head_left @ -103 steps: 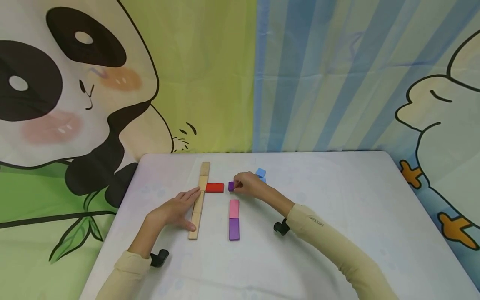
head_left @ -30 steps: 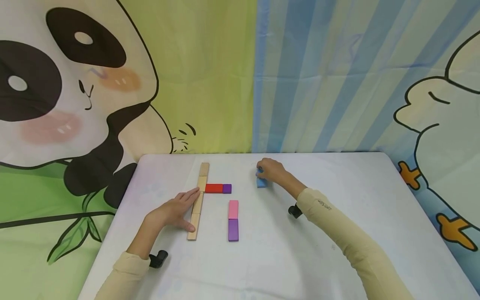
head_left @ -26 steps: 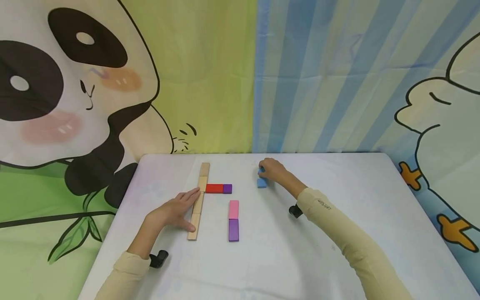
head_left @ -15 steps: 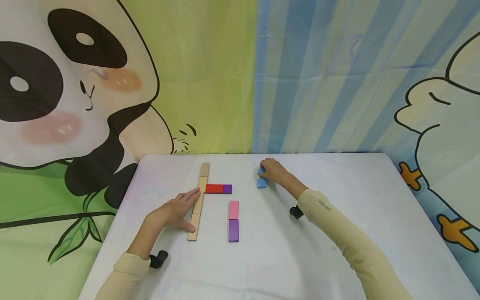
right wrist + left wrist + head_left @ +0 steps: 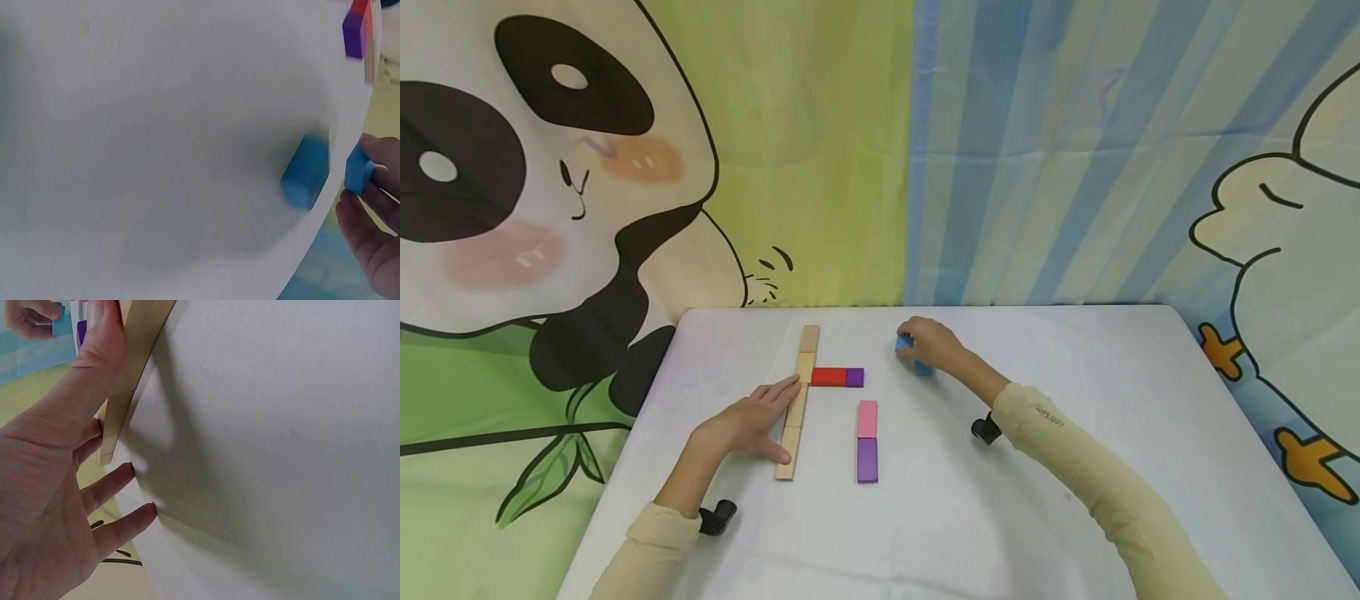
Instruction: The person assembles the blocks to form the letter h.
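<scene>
My right hand [image 5: 934,343] pinches a small blue block [image 5: 903,342] between thumb and fingertips. In the right wrist view this held block [image 5: 358,170] is apart from a second blue block [image 5: 306,172], which lies on the table. My left hand [image 5: 747,427] rests along a row of plain wooden blocks [image 5: 806,367], fingers spread and fairly straight. Its thumb [image 5: 106,337] touches the row's side in the left wrist view. A red block [image 5: 829,377] extends rightward from the row, with a small purple block [image 5: 855,377] at its end.
A pink block [image 5: 867,419] and a larger purple block [image 5: 867,460] lie end to end, right of the wooden row. The white table [image 5: 1075,467] ends at a cartoon-printed curtain [image 5: 820,167]. Black wrist devices [image 5: 718,517] sit on both wrists.
The small purple block now sits against the red one, released by my right hand. That hand went to the blue blocks and has moved one leftward. The left hand stayed put.
</scene>
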`<state>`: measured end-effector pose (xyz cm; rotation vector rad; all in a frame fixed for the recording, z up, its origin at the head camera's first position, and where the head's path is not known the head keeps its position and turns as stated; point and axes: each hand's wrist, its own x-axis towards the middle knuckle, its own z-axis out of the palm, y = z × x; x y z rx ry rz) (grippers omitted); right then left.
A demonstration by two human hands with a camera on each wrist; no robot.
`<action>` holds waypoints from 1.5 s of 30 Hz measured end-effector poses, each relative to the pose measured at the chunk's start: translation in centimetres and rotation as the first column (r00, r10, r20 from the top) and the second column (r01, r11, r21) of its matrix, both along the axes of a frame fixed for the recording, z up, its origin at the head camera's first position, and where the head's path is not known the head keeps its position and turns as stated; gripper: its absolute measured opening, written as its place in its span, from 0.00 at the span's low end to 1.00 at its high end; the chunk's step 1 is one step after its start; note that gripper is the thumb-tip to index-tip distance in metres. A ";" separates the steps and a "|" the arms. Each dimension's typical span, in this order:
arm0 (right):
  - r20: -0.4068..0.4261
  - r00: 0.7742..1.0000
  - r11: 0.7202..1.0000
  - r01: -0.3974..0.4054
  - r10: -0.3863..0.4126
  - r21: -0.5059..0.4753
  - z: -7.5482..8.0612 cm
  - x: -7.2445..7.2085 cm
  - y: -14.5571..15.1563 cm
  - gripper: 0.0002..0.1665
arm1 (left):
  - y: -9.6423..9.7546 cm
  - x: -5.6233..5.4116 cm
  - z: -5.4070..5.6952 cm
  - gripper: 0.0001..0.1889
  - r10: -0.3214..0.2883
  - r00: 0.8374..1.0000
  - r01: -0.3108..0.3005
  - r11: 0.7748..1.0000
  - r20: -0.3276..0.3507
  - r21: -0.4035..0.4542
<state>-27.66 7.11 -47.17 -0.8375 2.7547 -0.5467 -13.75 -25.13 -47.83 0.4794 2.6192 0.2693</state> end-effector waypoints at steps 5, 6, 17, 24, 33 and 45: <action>0.005 0.994 0.994 -0.105 0.105 0.013 -0.3 1.9 -2.2 0.23 | -0.1 -0.2 -0.1 0.66 0.005 1.000 -0.005 1.000 0.004 0.000; 0.010 0.993 0.993 -0.118 0.118 0.015 -0.4 2.2 -2.6 0.22 | -0.1 -0.3 -0.2 0.66 0.006 1.000 -0.006 1.000 0.004 0.000; 0.037 0.989 0.989 -0.146 0.144 0.038 -1.5 3.3 -4.2 0.21 | 0.0 -0.5 -0.2 0.66 0.006 1.000 -0.005 1.000 0.013 -0.007; 0.045 0.990 0.990 -0.139 0.137 0.036 -1.3 3.6 -4.6 0.22 | 0.0 -0.6 -0.1 0.67 0.017 1.000 -0.016 1.000 0.021 -0.012; 0.052 0.991 0.992 -0.122 0.121 0.014 -1.6 3.7 -4.9 0.23 | -0.1 -0.5 -0.3 0.67 0.025 0.999 -0.025 1.000 0.031 -0.013; 0.033 0.991 0.991 -0.133 0.133 0.010 -1.7 3.8 -5.2 0.22 | 0.0 -0.1 0.1 0.66 0.030 0.999 -0.030 0.999 0.039 0.010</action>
